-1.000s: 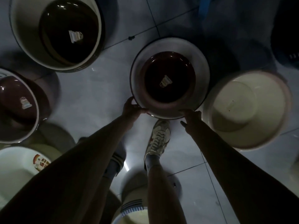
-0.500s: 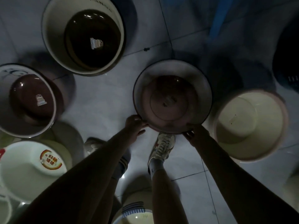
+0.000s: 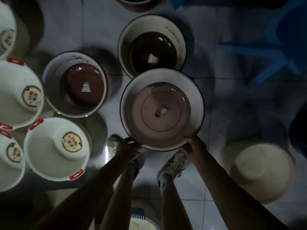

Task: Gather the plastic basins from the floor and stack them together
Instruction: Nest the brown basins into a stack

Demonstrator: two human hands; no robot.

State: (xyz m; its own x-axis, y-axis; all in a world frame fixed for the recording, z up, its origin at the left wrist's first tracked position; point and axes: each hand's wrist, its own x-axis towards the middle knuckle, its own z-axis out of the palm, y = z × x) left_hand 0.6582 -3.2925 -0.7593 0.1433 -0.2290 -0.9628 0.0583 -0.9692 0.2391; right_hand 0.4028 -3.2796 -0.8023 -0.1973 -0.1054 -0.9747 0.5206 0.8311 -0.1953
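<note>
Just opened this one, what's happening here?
A person stands among plastic basins spread over a tiled floor. The left hand and right hand grip the near rim of a pink-bottomed basin. It looks raised, its far edge overlapping a brown-bottomed basin behind it. The white basins at the left and a cream basin at the right lie untouched.

Pinkish dark-rimmed basin (image 3: 162,110) held aloft; brown-bottomed basins (image 3: 75,87) below

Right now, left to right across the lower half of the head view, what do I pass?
Cropped white basin, white red-handled basin, left hand, right hand, cream basin. Both hands grip the pink-bottomed basin.
</note>
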